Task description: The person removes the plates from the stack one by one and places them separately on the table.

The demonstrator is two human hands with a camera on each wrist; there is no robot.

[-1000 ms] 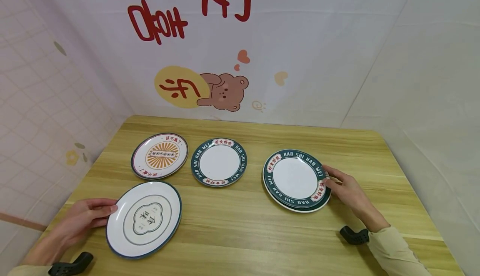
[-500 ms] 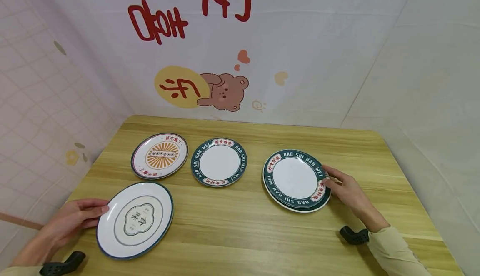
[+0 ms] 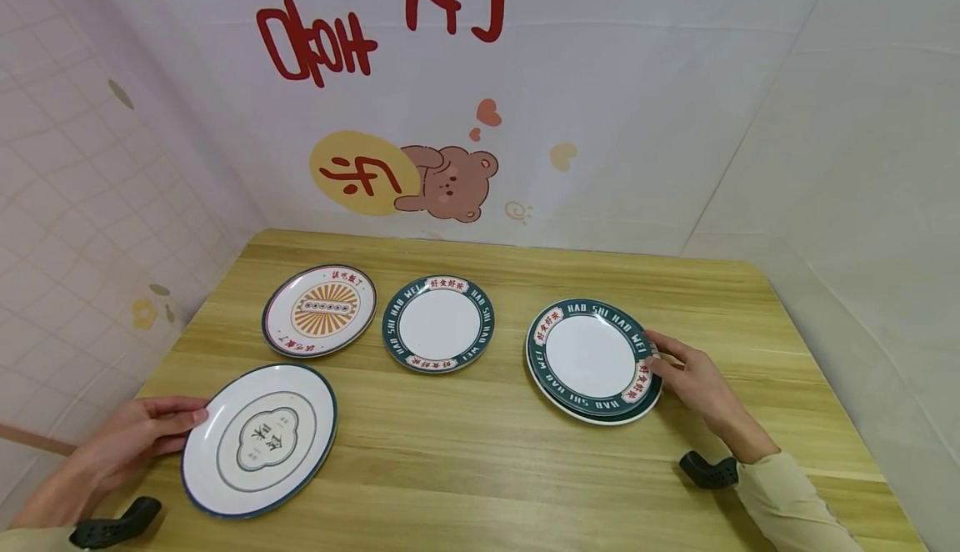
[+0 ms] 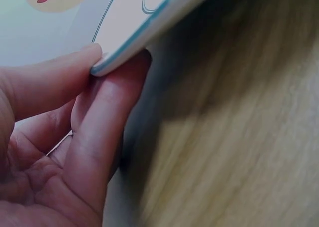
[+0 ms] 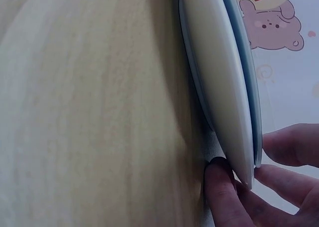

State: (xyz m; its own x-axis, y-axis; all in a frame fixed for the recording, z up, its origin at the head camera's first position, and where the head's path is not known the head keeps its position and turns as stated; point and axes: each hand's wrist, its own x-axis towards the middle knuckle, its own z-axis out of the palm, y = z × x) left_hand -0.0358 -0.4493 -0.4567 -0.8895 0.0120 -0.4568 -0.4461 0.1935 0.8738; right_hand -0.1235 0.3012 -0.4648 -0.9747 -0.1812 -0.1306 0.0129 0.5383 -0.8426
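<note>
My left hand (image 3: 116,444) pinches the left edge of a large white plate (image 3: 217,460) with a blue rim and a central emblem. Close up in the left wrist view, the thumb (image 4: 55,82) is on top and fingers are beneath the raised rim. My right hand (image 3: 701,385) holds the right edge of a stack on the right: a green-rimmed plate (image 3: 588,356) over a slightly larger one whose pale edge (image 5: 224,82) shows below. In the right wrist view, the thumb (image 5: 294,144) touches the upper rim and other fingers reach the lower plate's underside.
A plate with an orange sunburst (image 3: 318,318) lies at the back left. Beside it sits another green-rimmed plate (image 3: 438,327). The wooden table (image 3: 465,469) meets a printed cloth backdrop (image 3: 600,77) behind and at both sides.
My left hand has moved left with the large white plate, which has turned slightly. The right hand and its stack have stayed in place.
</note>
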